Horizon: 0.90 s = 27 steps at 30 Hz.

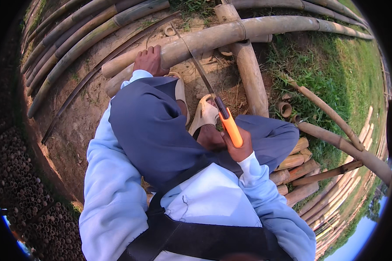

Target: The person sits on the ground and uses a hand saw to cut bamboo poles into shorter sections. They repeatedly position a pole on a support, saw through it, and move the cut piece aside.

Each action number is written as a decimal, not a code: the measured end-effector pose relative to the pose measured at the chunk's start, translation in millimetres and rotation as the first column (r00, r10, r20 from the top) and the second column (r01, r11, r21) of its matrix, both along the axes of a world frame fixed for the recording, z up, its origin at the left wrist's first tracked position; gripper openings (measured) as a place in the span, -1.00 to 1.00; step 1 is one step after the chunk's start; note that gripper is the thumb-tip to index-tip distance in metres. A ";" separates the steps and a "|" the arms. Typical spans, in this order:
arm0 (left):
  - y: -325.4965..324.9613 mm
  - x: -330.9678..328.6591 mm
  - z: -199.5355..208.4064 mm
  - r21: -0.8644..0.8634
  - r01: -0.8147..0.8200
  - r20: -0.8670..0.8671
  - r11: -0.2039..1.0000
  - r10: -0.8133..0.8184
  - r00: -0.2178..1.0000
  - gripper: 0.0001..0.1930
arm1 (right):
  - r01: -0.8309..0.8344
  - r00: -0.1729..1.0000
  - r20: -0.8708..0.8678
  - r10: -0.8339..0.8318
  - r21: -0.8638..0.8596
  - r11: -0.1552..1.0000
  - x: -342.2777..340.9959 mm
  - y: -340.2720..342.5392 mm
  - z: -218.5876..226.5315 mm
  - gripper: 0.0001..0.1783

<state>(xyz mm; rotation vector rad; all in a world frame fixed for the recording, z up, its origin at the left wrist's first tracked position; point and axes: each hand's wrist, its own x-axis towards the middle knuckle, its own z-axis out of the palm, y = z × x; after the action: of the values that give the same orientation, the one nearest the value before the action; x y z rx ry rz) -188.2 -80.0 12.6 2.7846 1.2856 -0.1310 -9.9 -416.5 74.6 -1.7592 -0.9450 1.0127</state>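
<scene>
Head view has us looking down on brown earth (69,143) and green grass (348,56), with a row of long grey-brown bamboo poles (93,38) at the upper left. At the lower left we make out a shaded mass of round cut bamboo ends (26,191). One thick, tan bamboo pole (222,37) runs from the left hand's area to the far right, above a shorter, pale bamboo length (250,76) that crosses beneath it. We see dark blue-grey trousers (152,115) bent at the knees, and a white and light-blue top (111,191) crossed by a broad black strap (174,235). A handsaw with a straight steel blade and an orange-and-black handle (221,106) slants up from the lap, its blade across the thick pole. Our right hand (241,144) is wrapped round the orange grip; our left hand (149,61) lies over the left ends of two adjoining poles, fingers bent — which pole it grips, we cannot tell. Tan sandals (204,115) show below the pole. Smallest is a thin dark squiggle (184,203) on the white cloth — thread or print, we cannot tell.
</scene>
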 end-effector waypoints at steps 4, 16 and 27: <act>2.1 -0.5 -3.7 0.014 0.003 0.025 1.000 -0.003 1.000 -0.20 | -0.035 0.997 0.064 0.037 -0.028 0.999 5.3 13.9 -15.8 -0.77; 1.6 1.5 -0.7 0.001 -0.018 0.014 1.000 0.018 1.000 -0.19 | -0.036 0.995 0.088 0.034 0.016 0.999 0.8 -0.8 -20.0 -0.75; -3.0 0.1 -3.1 0.011 -0.020 -0.016 1.000 0.020 1.000 -0.23 | -0.061 0.995 0.083 0.060 0.012 0.998 9.6 110.5 -26.9 -0.77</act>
<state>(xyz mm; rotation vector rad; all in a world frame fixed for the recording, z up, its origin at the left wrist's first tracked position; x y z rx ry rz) -188.1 -83.0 9.4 2.7848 1.3212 -0.1455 -0.3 -306.0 47.7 -1.7810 -1.0603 0.9748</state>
